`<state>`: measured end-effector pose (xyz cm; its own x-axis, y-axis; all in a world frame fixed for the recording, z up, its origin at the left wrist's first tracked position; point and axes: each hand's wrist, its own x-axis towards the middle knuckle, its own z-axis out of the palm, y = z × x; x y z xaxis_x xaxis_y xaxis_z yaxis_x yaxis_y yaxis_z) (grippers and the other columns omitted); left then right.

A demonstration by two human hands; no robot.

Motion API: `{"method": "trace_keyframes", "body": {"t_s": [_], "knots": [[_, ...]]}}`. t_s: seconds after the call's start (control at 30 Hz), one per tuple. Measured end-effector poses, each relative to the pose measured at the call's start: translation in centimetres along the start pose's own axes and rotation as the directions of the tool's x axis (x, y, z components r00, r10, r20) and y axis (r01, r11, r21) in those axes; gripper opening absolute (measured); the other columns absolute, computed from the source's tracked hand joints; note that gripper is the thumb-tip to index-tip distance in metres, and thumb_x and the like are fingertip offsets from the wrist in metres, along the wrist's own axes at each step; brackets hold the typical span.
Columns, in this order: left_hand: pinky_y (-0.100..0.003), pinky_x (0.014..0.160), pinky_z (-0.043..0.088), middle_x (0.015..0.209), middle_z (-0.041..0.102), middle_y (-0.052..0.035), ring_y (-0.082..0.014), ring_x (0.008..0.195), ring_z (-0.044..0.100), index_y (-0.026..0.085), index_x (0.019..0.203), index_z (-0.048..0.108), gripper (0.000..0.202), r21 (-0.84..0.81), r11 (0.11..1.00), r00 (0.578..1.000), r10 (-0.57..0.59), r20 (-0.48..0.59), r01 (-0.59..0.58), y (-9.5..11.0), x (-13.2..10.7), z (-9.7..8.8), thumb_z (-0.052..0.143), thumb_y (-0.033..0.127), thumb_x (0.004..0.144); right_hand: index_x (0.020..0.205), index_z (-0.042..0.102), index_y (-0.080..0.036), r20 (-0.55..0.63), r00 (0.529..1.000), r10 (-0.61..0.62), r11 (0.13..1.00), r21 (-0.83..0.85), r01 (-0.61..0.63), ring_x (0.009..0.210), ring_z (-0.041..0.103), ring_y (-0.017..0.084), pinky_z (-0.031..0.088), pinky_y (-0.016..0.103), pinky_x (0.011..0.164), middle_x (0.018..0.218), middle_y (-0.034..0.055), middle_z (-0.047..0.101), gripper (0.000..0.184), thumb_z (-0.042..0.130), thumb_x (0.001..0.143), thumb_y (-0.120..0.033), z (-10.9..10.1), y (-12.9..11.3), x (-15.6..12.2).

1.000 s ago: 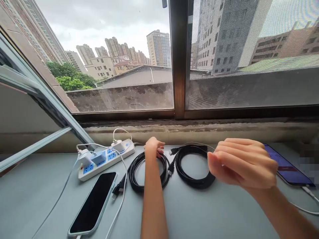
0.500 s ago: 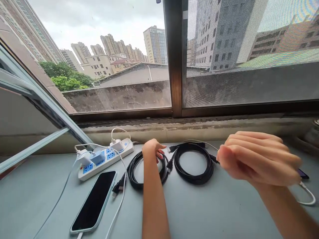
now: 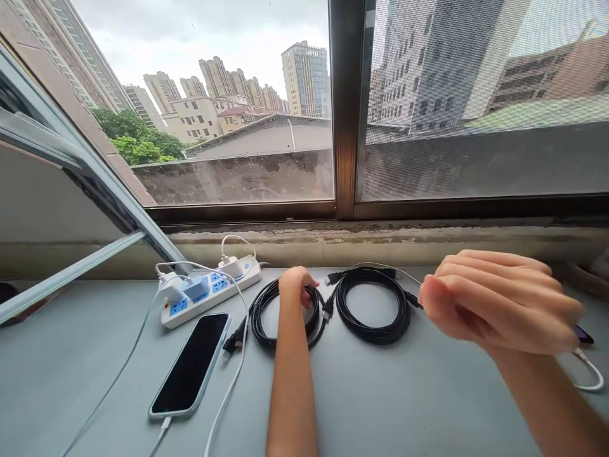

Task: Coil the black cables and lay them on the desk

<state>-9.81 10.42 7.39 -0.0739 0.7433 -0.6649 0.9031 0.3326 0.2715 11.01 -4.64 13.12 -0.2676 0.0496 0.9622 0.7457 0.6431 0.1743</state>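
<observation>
Two coiled black cables lie side by side on the grey sill; the left coil [image 3: 285, 314] sits at its centre with the left hand [image 3: 295, 287] closed on its far rim, as it was a second ago; the right coil [image 3: 373, 304] lies just beside it at three o'clock, untouched. The right hand [image 3: 495, 304] – raised, fingers loosely curled, gripping nothing that shows – has drifted rightward and now covers most of the lit phone [image 3: 583, 334]. At nine o'clock – a power strip [image 3: 212, 292]; at seven, a dark phone [image 3: 193, 363] on its charging lead.
</observation>
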Motion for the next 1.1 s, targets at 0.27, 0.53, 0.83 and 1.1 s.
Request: {"method": "trace_keyframes", "body": {"t_s": [0.27, 0.53, 0.83, 1.1], "knots": [[-0.030, 0.073, 0.049, 0.059, 0.067, -0.0084, -0.0247, 0.070, 0.070, 0.013, 0.076, 0.060, 0.028, -0.134, 0.991, 0.973, -0.001, -0.231, -0.031, -0.4, -0.4, -0.6, 0.050, 0.038, 0.084, 0.065, 0.034, -0.022, 0.012, 0.995, -0.100, 0.995, 0.022, 0.100, 0.038, 0.031, 0.007, 0.031, 0.024, 0.041, 0.045, -0.0078, 0.033, 0.033, 0.059, 0.078, -0.005, 1.2, 0.2, -0.2], [-0.028, 0.066, 0.050, 0.059, 0.068, -0.0031, -0.0201, 0.058, 0.068, 0.016, 0.089, 0.062, 0.019, -0.249, 0.961, 0.916, 0.008, -0.401, -0.118, -3.4, -3.7, -3.4, 0.058, 0.019, 0.070, 0.055, 0.033, -0.019, 0.130, 0.981, -0.147, 0.989, -0.006, 0.149, 0.041, 0.024, 0.006, 0.026, 0.022, 0.041, 0.043, -0.0072, 0.033, 0.039, 0.062, 0.077, -0.005, 2.5, 0.2, -0.8], [-0.019, 0.037, 0.034, 0.045, 0.048, 0.0084, -0.0106, 0.036, 0.047, 0.021, 0.104, 0.051, 0.034, -0.547, 0.631, 0.627, -0.121, -0.769, -0.549, -6.4, -11.6, -5.1, 0.055, 0.023, 0.071, 0.049, 0.036, -0.016, 0.366, 0.930, 0.015, 1.000, -0.017, -0.010, 0.039, 0.027, 0.005, 0.023, 0.023, 0.042, 0.042, -0.0066, 0.035, 0.040, 0.056, 0.084, -0.011, 3.3, -2.6, -0.5], [-0.015, 0.030, 0.022, 0.043, 0.035, 0.0114, -0.0052, 0.031, 0.034, 0.027, 0.091, 0.049, 0.024, -0.423, 0.112, 0.423, -0.030, -0.906, -0.899, -1.7, -18.5, -2.0, 0.064, 0.032, 0.074, 0.114, 0.061, -0.026, 0.685, 0.626, 0.372, 0.722, 0.210, -0.659, 0.073, 0.060, 0.012, 0.043, 0.022, 0.061, 0.093, 0.0002, 0.065, 0.043, 0.059, 0.082, -0.055, 2.2, -5.8, 3.9]]}}
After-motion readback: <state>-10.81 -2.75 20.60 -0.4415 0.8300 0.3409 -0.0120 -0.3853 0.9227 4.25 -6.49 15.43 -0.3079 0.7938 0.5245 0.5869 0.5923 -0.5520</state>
